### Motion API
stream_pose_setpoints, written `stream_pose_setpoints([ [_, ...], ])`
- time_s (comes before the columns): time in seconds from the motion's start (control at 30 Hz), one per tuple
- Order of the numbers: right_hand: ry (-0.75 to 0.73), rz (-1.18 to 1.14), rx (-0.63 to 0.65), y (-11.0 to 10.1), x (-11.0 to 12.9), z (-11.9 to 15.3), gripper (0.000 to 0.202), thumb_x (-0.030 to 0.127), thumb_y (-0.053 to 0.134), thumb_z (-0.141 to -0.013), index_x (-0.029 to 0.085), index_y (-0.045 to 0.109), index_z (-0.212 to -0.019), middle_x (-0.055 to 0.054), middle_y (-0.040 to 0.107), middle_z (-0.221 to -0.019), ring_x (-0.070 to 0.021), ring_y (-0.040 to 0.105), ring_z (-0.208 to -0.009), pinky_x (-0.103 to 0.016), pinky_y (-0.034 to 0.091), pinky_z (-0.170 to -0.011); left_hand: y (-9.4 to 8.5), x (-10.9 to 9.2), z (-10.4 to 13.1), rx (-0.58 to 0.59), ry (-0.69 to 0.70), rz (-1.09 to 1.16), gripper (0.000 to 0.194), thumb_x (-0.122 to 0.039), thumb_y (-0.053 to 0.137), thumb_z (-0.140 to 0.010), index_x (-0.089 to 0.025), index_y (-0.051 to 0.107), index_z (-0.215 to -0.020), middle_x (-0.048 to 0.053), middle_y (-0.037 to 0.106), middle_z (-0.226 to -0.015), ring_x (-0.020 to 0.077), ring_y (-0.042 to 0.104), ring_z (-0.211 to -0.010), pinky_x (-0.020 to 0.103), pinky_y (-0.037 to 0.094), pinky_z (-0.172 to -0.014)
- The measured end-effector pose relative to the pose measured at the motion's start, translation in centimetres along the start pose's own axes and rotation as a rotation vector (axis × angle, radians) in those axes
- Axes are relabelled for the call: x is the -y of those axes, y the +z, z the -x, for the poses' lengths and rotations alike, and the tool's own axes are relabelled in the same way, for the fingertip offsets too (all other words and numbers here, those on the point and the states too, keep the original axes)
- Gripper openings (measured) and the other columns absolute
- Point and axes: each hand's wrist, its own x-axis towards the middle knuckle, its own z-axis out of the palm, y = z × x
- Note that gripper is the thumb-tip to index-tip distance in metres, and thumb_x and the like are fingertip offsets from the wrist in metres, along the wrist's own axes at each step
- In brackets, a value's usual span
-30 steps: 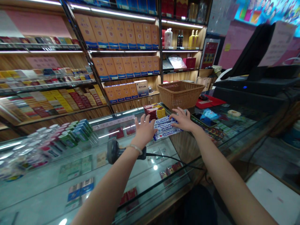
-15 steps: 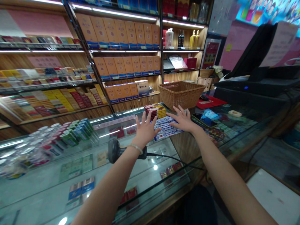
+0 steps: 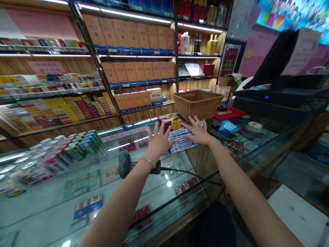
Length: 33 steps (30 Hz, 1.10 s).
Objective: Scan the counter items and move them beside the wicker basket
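Shop counter: glass-topped display surface (image 3: 77,171) with wood trim, packs visible through the glass below. From my feed, left hand (image 3: 156,142) has fingers spread, palm down, at the left end of the flat white-and-blue cartons (image 3: 181,140). Right hand (image 3: 199,132) is also spread flat, resting on the right end of the same cartons. Neither hand is pinching anything. Cartons lie side by side on the surface, long and thin, glossy wrap; blue print on them is too small to read. Just behind them sits a short stack of red and yellow cartons (image 3: 170,122), partly covered by the left fingers. Rectangular woven wicker basket (image 3: 197,103) stands just past that. Black handheld barcode scanner (image 3: 125,165) with cable lies near the left wrist. Green-and-white small boxes (image 3: 82,145) are lined up far left, blurred. Wall shelves carry rows of orange-and-blue boxes (image 3: 133,37); their lettering is illegible. Black till monitor (image 3: 277,61) at right, screen facing away, top edge cut off by a white sheet.
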Motion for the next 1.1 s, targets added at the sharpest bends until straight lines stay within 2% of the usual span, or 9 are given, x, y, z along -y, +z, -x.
stream_pose_setpoints([
  [0.2,0.0,0.013,-0.061,-0.1,0.4,-0.1,0.066,0.066,0.039,-0.1,0.045,0.028,-0.16,-0.006,0.013,-0.175,-0.0361,0.006,-0.16,-0.072,0.008,-0.12,-0.8,-0.2,0.0,-0.015,-0.014,0.019,0.072,-0.063,0.042,-0.099,-0.028,0.033,-0.162,0.01,0.018,-0.173,0.0386,0.007,-0.16,0.072,0.004,-0.124],
  [0.33,-0.001,0.044,-0.116,-0.8,0.9,-0.4,0.067,0.065,0.037,-0.101,0.043,0.023,-0.162,-0.005,0.015,-0.174,-0.0352,0.008,-0.16,-0.073,0.007,-0.121,-1.4,0.0,0.0,-0.059,-0.003,0.013,0.071,-0.061,0.044,-0.099,-0.027,0.034,-0.161,0.011,0.02,-0.173,0.0384,0.009,-0.16,0.072,0.006,-0.124],
  [0.47,-0.001,0.032,-0.133,-1.7,1.4,-0.6,0.07,0.064,0.033,-0.101,0.038,0.017,-0.165,-0.006,0.016,-0.174,-0.0339,0.008,-0.16,-0.072,0.006,-0.122,-1.8,0.7,0.1,-0.118,0.012,-0.009,0.071,-0.062,0.043,-0.099,-0.026,0.037,-0.16,0.011,0.022,-0.172,0.0393,0.013,-0.159,0.071,0.009,-0.124],
  [0.6,-0.014,0.018,-0.143,-2.6,2.2,-0.8,0.071,0.065,0.033,-0.101,0.037,0.017,-0.165,-0.005,0.013,-0.174,-0.0341,0.006,-0.16,-0.071,0.004,-0.122,-2.1,1.7,0.4,-0.178,0.025,-0.027,0.073,-0.065,0.043,-0.098,-0.027,0.039,-0.159,0.012,0.025,-0.171,0.0389,0.015,-0.159,0.07,0.009,-0.124],
  [1.1,-0.071,0.016,-0.154,-4.7,6.5,-0.7,0.071,0.066,0.03,-0.101,0.04,0.014,-0.165,-0.004,0.011,-0.175,-0.0351,0.005,-0.16,-0.071,0.005,-0.123,-4.6,3.6,2.5,-0.182,-0.005,-0.044,0.072,-0.065,0.041,-0.098,-0.027,0.039,-0.159,0.012,0.025,-0.171,0.0385,0.013,-0.159,0.068,0.007,-0.125],
])
